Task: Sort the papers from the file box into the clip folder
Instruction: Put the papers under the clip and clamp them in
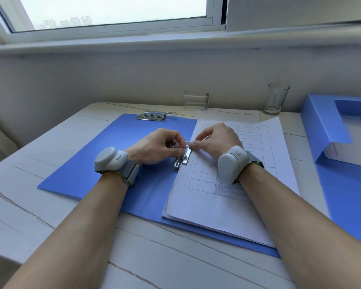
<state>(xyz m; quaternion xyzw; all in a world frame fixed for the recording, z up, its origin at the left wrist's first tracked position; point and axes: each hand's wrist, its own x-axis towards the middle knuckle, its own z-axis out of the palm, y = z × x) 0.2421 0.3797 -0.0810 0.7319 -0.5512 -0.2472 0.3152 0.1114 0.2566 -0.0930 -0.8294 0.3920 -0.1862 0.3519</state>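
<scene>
Your left hand (156,147), right hand (215,140) mid-frame: fingers (176,152) of both curled, pinching metal clip (182,160) of open clip folder (113,163). Papers (227,205) on folder's right half. File box (321,130) right edge of desk (50,205).

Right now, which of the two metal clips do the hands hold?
The spine clip beside the papers: left hand and right hand pinch it. The far clip lies untouched at the top edge of the folder.

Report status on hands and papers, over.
Left grip and right grip both pinching the metal clip. Papers lie in the open folder, edge at the clip. Nothing blocking; file box off right.
</scene>
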